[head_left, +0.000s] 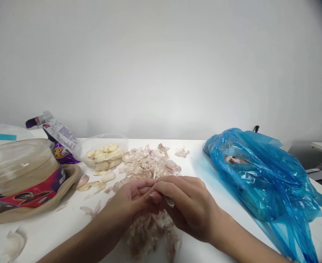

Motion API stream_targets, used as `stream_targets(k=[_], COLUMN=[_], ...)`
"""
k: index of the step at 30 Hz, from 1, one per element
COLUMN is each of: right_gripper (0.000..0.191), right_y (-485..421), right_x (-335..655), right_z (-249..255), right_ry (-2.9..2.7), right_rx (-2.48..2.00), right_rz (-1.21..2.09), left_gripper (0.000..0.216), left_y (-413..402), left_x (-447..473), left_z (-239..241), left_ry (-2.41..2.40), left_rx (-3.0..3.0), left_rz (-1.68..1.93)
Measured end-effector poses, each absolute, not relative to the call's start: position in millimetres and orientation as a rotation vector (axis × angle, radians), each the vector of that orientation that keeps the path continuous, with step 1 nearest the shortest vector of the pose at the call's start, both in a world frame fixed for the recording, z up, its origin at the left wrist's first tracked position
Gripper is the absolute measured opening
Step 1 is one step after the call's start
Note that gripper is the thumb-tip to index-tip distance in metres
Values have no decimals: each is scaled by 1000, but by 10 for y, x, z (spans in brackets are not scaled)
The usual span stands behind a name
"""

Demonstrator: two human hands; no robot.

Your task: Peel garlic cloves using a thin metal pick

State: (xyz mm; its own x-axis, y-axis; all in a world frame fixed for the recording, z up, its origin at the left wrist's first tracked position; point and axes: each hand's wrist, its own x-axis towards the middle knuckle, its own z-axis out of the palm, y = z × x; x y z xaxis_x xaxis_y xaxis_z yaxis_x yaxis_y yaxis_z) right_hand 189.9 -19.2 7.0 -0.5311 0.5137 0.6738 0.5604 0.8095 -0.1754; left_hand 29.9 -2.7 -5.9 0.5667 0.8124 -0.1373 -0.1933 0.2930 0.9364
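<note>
Near the middle of the white table (204,160), the left hand (129,199) and right hand (189,210) meet fingertip to fingertip, both closed in a pinch on a small garlic clove (169,201) (mostly hidden; only a pale sliver shows). They hang right over the heap of papery skins (152,228), seemingly so scraps land there. The clear bowl (104,153) of peeled cloves sits far left within reach, and the blue bag (259,175) lies to the right.
</note>
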Motion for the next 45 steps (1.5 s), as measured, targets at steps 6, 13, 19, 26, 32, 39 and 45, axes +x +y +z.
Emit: stream_targets(k=[6,13,19,26,32,39,45], right_gripper=[18,21,21,24,24,25,26], right_y=[-179,-191,-201,-196,-196,-193,-202], right_x=[1915,1917,1921,1932,1931,1931,1927], right_z=[29,34,53,44,42,49,55], right_ry=[-2084,-1903,-1861,-1844,-1844,-1856,-1865], right_rx=[-717,-630,-641,-638,-639,-644,-629], right_rz=[-61,-12,-51,-68,-70,-41,-26], left_gripper=[21,21,18,18,16,16,19], left_y=[-19,-18,-28,-40,-44,-21,-36], left_x=[289,287,271,285,287,309,297], left_z=[-39,-7,-28,3,24,36,21], left_ry=[698,708,743,773,764,734,757], left_rx=[1033,934,883,888,925,928,891], left_rz=[757,830,884,896,886,892,902])
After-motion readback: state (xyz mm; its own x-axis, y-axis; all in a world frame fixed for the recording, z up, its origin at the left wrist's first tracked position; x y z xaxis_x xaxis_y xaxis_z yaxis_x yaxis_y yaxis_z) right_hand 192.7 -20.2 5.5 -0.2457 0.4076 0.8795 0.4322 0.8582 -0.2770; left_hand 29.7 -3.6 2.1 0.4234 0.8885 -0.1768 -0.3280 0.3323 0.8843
